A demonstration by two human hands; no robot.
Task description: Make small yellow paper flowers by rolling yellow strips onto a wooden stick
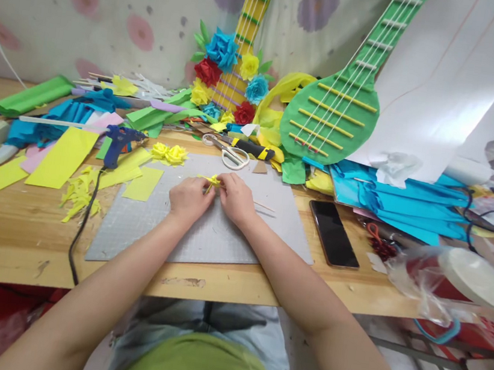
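Above the grey cutting mat (131, 236), my left hand (191, 201) and my right hand (236, 199) meet with fingertips closed on a small yellow paper flower (213, 180). Part of the flower is hidden by the fingers. A thin wooden stick (265, 206) lies beside my right hand. Behind my left hand sit finished-looking yellow paper flowers (168, 153). A yellow paper rectangle (143, 184) rests at the mat's left edge. White-handled scissors (232, 156) lie beyond my hands at the back of the mat.
A blue glue gun (116, 146) stands at left, its black cord (84, 230) crossing the table. Yellow paper scraps (81, 193) lie near it. A phone (334, 233) is at right. Behind stand a green paper instrument (332, 120) and a yellow one (252, 28). Blue crepe paper (402, 199) is piled back right.
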